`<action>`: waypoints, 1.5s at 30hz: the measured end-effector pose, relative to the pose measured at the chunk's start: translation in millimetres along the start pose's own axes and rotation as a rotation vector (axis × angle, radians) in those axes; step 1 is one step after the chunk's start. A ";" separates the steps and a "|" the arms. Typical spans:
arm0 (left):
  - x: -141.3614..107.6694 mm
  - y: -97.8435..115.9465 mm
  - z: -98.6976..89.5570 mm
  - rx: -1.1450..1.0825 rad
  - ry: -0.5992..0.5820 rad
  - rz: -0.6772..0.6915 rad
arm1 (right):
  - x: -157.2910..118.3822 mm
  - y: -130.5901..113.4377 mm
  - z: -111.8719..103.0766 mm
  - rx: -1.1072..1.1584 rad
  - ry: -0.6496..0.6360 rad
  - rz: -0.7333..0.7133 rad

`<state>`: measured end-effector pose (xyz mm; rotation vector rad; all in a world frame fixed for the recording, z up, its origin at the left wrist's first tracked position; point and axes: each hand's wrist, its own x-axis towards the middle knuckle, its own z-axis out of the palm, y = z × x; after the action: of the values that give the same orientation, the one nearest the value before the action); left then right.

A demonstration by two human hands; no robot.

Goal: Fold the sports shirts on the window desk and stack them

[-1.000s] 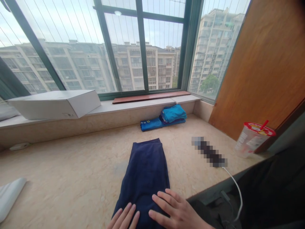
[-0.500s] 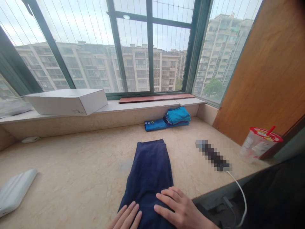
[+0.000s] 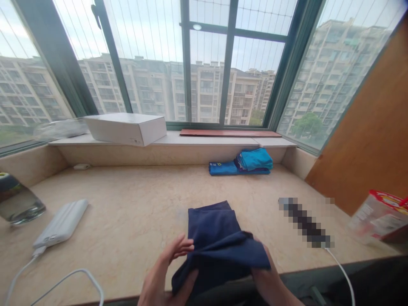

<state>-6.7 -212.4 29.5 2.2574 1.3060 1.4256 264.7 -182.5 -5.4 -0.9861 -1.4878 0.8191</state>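
Navy trousers (image 3: 214, 225), folded into a long strip, lie on the stone ledge in front of me. Their near end is lifted and doubled back over the far part. My left hand (image 3: 174, 265) is at the left edge, the cloth between its thumb and its fingers. At the right edge of the raised fold, my right hand (image 3: 269, 276) grips the cloth, with most of its fingers hidden behind it.
Folded blue clothes (image 3: 255, 161) lie by the window sill. A pixelated dark object (image 3: 306, 223) with a white cable and a plastic cup (image 3: 379, 216) are to the right. A white power bank (image 3: 62, 223) and a bottle (image 3: 19, 202) stand left, a white box (image 3: 124, 127) on the sill.
Both hands lay flat on the trousers before. Now they hold the near end, raised and folded away from me. The view has swung left, bringing the bottle into sight.
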 end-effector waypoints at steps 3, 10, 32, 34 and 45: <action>46.7 -12.9 16.3 -0.118 -0.058 -0.236 | 42.3 -7.3 4.8 0.075 -0.055 0.278; 132.5 -64.0 45.8 0.078 -0.223 -0.200 | 114.7 41.7 1.9 -0.068 -0.068 0.445; 39.3 -19.4 42.2 0.388 -0.540 0.238 | 57.1 15.1 -45.2 -0.668 -0.847 -0.144; 28.7 -10.5 47.5 0.405 -0.560 0.310 | 43.3 15.4 -44.3 -0.727 -0.799 -0.171; 39.1 9.5 66.9 0.410 -0.639 0.125 | 49.0 -19.1 -27.2 -0.388 -0.631 -0.274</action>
<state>58.4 -169.6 24.7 2.7484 1.3187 0.3832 287.2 -146.5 35.8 -0.8013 -2.3344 0.6823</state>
